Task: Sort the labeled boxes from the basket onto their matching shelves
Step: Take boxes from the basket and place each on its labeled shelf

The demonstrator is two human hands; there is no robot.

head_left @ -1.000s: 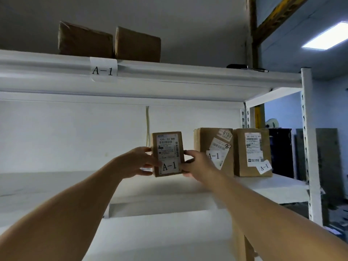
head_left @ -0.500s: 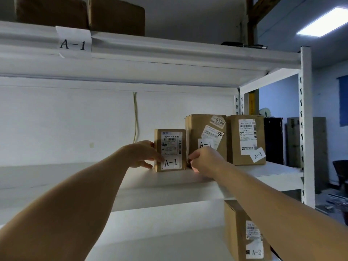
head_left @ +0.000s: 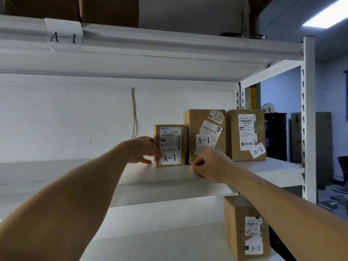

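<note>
Hands: left hand (head_left: pixel 140 150) against the left side of the small A-1 box (head_left: pixel 169 146), thumb across the lower front near its label, fingers reaching behind the left edge, so it holds the box. Right hand (head_left: pixel 209 163) apart from the box, just to the right and in front of it, fingers curled loosely and holding nothing, over the front lip of the middle shelf (head_left: pixel 75 176).

Item in hand: small A-1 box, upright on the middle shelf, label forward, its right side touching or just beside the taller A-1 box (head_left: pixel 205 135). A third A-1 box (head_left: pixel 246 135) stands next along to the right.

Shelf marking: paper tag A-1 (head_left: pixel 63 35) fixed to the front edge of the shelf above. Below, an A-2 box (head_left: pixel 246 228) on the lower shelf.

Basket: not in view.

Step, as judged: placement of this box, at its end; the box looks set down in line with its like-labelled neighbours.

Next move calls for: release by the left hand without tipping the box, then a return to the basket for another labelled box.
</note>
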